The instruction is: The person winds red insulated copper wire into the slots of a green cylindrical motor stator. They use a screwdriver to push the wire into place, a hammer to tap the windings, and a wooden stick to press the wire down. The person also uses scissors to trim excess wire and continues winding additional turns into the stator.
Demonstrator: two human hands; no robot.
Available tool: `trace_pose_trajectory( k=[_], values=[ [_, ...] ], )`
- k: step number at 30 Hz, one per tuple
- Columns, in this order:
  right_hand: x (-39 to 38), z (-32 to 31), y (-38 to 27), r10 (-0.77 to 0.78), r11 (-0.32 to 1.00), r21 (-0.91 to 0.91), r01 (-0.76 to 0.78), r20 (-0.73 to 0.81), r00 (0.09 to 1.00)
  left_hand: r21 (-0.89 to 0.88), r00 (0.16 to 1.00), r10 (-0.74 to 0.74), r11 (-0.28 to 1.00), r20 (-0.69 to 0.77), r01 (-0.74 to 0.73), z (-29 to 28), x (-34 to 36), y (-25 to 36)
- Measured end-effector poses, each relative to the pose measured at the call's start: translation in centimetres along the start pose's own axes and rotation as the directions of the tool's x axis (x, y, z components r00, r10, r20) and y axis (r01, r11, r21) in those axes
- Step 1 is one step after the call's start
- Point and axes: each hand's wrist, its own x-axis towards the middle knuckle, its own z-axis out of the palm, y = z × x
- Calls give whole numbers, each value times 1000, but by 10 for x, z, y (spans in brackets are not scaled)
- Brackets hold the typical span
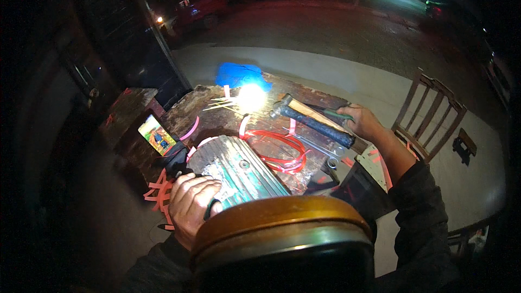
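Note:
A ribbed motor housing (247, 171), grey with worn green paint, lies on the wooden bench. At its near left end is my left hand (192, 203), fingers curled; a dark loop shows by the fingers, but what they hold is unclear. My right hand (362, 122) is closed round a slim green-handled tool (337, 115) at the bench's right side. Its working end is hidden behind a hammer (315, 125) with a dark-wrapped handle. Red tubing or wire (279, 154) lies coiled beside the housing, with spanners (320, 149) to its right.
A bright lamp (252, 97) glares near a blue cloth (239, 75) at the back. A lit phone (157, 135) leans at the left, above pink strips (160, 195). A large amber-rimmed round object (282, 211) blocks the near view. A wooden chair (429, 108) stands at right.

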Motion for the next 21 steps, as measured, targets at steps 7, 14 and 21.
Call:
trace_pose_trajectory(
  k=[7,14,21],
  values=[
    [111,23,-34,123,992,-27,-123,1,992,10,997,-64,998,36,64,0,-12,-6],
    [213,125,-124,-17,993,-108,43,227,974,22,947,-137,990,290,136,-8,-20,-18],
    [258,211,-142,60,978,-206,1,292,955,2,949,-147,988,279,152,0,-26,-34]
  ],
)
